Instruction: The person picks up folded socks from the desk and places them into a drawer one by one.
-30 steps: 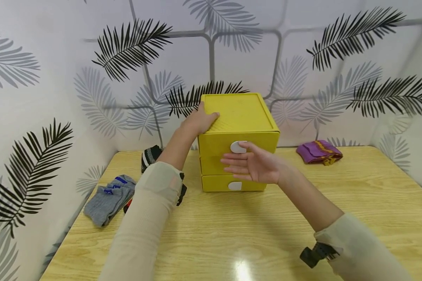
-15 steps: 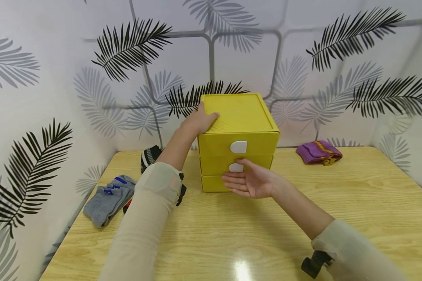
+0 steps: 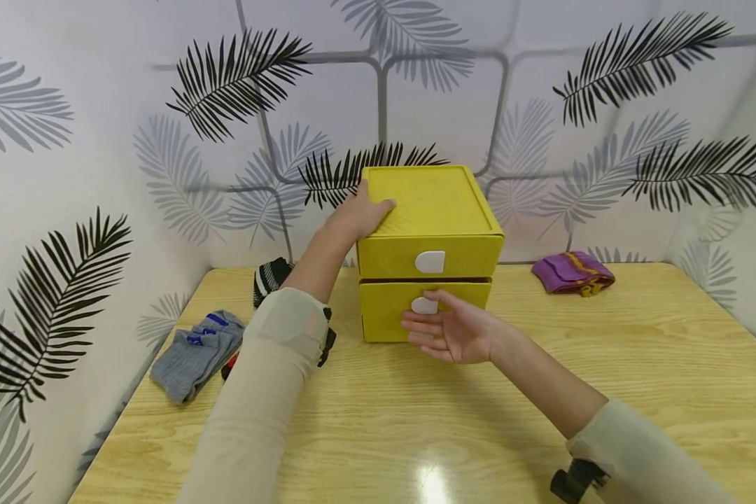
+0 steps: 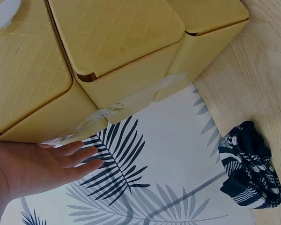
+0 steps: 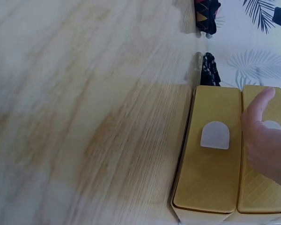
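Note:
A yellow drawer box with white tab handles stands at the back of the table. Its middle drawer juts forward, with a dark gap below the top drawer. My left hand lies on the box's upper left edge, thumb on top. In the left wrist view, the left fingers stretch straight along the side. My right hand pinches the middle drawer's handle, thumb at its upper edge and fingers below. In the right wrist view, the bottom drawer's handle shows beside the hand.
Grey socks with blue marks lie at the table's left edge. Black-and-white socks are left of the box. A red-and-black patterned sock is partly hidden by the left arm in the head view. Folded purple socks lie at the back right.
My right hand has moved down from the top drawer's handle to the middle one. The middle drawer has come out toward me, hiding the bottom drawer's front. The left hand stays on the box.

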Tool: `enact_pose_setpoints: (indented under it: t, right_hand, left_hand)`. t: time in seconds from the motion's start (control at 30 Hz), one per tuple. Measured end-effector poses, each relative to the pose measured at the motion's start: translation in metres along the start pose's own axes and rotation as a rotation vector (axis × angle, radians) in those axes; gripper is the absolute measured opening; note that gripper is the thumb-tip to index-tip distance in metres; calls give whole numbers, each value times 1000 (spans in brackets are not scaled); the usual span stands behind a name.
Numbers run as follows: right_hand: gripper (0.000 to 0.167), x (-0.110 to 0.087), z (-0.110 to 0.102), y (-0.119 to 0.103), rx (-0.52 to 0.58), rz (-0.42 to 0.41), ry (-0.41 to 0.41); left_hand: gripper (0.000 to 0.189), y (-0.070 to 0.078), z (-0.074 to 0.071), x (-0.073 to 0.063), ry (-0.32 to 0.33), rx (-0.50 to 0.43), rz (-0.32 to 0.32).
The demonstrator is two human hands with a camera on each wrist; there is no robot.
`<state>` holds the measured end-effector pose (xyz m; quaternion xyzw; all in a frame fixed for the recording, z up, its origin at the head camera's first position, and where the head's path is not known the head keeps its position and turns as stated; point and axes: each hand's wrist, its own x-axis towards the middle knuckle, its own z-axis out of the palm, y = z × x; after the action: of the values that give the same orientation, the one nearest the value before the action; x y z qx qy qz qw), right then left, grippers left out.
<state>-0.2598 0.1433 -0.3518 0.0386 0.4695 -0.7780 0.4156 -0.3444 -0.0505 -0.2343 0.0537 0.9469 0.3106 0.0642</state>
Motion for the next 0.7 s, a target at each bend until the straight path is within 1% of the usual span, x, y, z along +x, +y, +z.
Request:
enact_pose_setpoints:
  t: [0.2,0.33,0.53,0.7]
  right_hand:
    - [56,-10,1,9,-29,12,-36]
    - [58,-17,2,16,-61,13,-54]
    - [62,-29,5,26,-91,22,-83]
    - [59,-38,6,37,-100,30,-118]
  left_hand:
    - [77,1,1,1,-10,13,0]
    - [77,1,-2,2,-20,22,-2]
    - [78,1,-3,2,-34,10,-11]
    - [77,1,-2,0,-34,-6,-10]
